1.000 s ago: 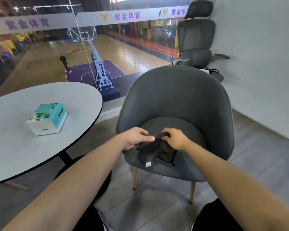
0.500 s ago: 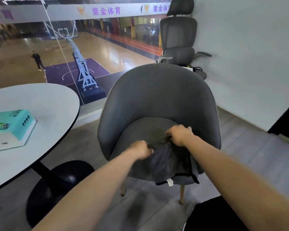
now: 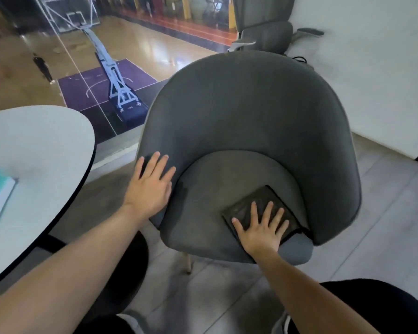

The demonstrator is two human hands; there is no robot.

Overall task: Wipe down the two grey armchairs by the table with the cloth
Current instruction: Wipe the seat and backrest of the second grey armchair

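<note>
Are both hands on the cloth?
No, only the right hand presses flat on the cloth; the left hand rests on the side of the armchair.

The right hand (image 3: 260, 227) presses flat on the folded dark cloth (image 3: 253, 204) on the grey armchair (image 3: 246, 112) seat; the left hand (image 3: 150, 186) rests on its left side edge, beside the white desk (image 3: 39, 141).
</note>
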